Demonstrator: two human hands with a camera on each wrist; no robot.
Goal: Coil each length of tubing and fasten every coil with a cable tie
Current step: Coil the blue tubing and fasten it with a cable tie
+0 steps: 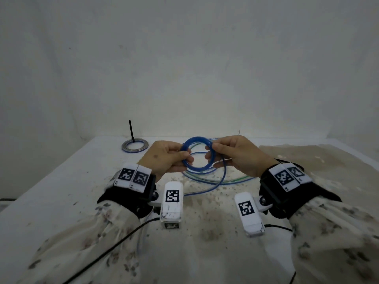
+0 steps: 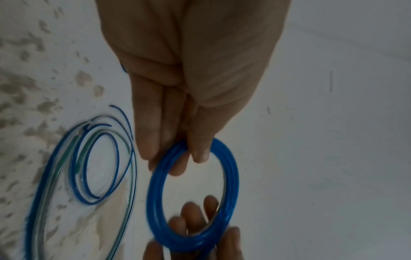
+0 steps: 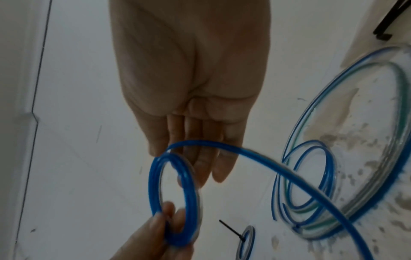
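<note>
A small coil of blue tubing (image 1: 197,139) (image 2: 231,176) (image 3: 155,184) is held upright above the table between both hands. My left hand (image 1: 187,157) (image 2: 195,153) pinches its left side between thumb and fingers. My right hand (image 1: 211,155) (image 3: 189,168) grips its right side. A loose blue tail (image 1: 225,173) (image 3: 278,168) runs from the coil down to the table. Below lies a pile of uncoiled blue, green and clear tubing (image 1: 235,180) (image 2: 55,158) (image 3: 378,193). A finished coil (image 1: 134,147) (image 3: 246,241) with a black cable tie (image 1: 131,130) standing up from it lies at the far left.
The white table (image 1: 61,191) is stained and speckled in the middle and on the right. A wall stands just behind its far edge. Black strips (image 3: 391,22) show at the top right of the right wrist view. A black cable (image 1: 114,242) trails from my left wrist.
</note>
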